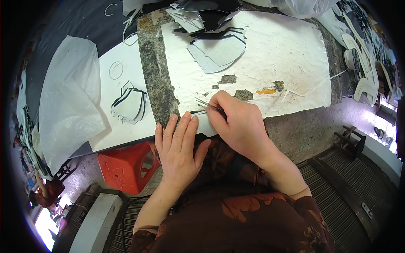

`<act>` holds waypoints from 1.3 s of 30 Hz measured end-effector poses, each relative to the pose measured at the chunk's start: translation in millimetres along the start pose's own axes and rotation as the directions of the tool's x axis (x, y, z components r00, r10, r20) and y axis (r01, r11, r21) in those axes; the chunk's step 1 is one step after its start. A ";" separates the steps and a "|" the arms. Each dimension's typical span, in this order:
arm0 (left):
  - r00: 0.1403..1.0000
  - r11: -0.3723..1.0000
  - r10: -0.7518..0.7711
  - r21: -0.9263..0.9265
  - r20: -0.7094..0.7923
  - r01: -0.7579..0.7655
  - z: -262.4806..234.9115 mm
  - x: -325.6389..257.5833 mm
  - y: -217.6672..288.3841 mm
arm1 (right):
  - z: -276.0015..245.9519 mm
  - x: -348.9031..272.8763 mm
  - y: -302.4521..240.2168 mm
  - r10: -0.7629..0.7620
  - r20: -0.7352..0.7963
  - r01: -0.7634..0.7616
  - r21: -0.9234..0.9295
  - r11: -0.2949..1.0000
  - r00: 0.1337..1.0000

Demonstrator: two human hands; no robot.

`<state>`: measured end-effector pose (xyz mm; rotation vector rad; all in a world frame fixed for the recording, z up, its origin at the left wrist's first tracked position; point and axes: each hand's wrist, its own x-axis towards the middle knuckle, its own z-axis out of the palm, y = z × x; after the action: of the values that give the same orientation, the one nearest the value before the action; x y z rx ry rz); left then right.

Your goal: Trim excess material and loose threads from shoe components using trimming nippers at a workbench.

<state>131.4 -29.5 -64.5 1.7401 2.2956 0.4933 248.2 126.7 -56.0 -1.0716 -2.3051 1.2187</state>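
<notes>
progress was asked about: how far had the pale piece [206, 126] been brought?

partway, it was judged. it was kept at the near edge of the table [154, 63], partly covered by the left hand [179, 141], which was laid flat, fingers extended, with nothing clasped.

and the right hand [236, 118]?

a slim metal tool [202, 102] was pinched in it, the exposed end directed leftward over the white sheet [287, 50]. a narrow light strip [199, 113] was seen by the piece's far edge; whether it was attached could not be told.

what could be counted as done?

dark edges were shown on the small pile [131, 106] at the left and on the larger stack [219, 52] at the far side. which of these had been finished could not be settled.

and what was left?

at least the piece under the hands, it was judged, since both were occupied there.
</notes>
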 end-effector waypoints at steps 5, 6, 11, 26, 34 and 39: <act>1.000 1.000 -0.014 -0.017 -0.001 0.014 -0.1 0.9 0.2 | -1.0 0.5 -0.5 0.018 0.022 -0.018 -0.035 0.999 1.000; 1.000 1.000 -0.015 -0.016 0.000 0.015 -0.5 1.2 0.9 | -1.0 0.5 -1.2 0.027 0.029 -0.025 -0.048 0.999 0.999; 0.999 0.999 -0.036 -0.016 -0.006 0.036 0.0 3.1 5.0 | -2.2 -1.5 -2.4 0.023 0.028 -0.021 -0.071 0.997 0.999; 0.989 0.998 -0.050 0.038 -0.137 0.056 11.2 8.7 7.9 | -8.0 -4.0 -5.9 0.073 0.069 -0.072 -0.013 0.997 0.995; 0.990 0.997 -0.051 0.053 -0.134 0.058 10.4 9.9 9.9 | -4.9 -5.5 -1.1 0.054 0.056 -0.050 -0.072 0.996 0.997; 0.991 0.996 -0.046 0.071 -0.129 0.055 10.4 9.7 10.2 | -4.6 -5.5 -1.6 0.048 0.054 -0.042 -0.097 0.994 0.997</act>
<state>141.6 -16.3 -69.8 1.7252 2.4691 0.5297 253.7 124.6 -51.6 -1.1417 -2.4162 1.1792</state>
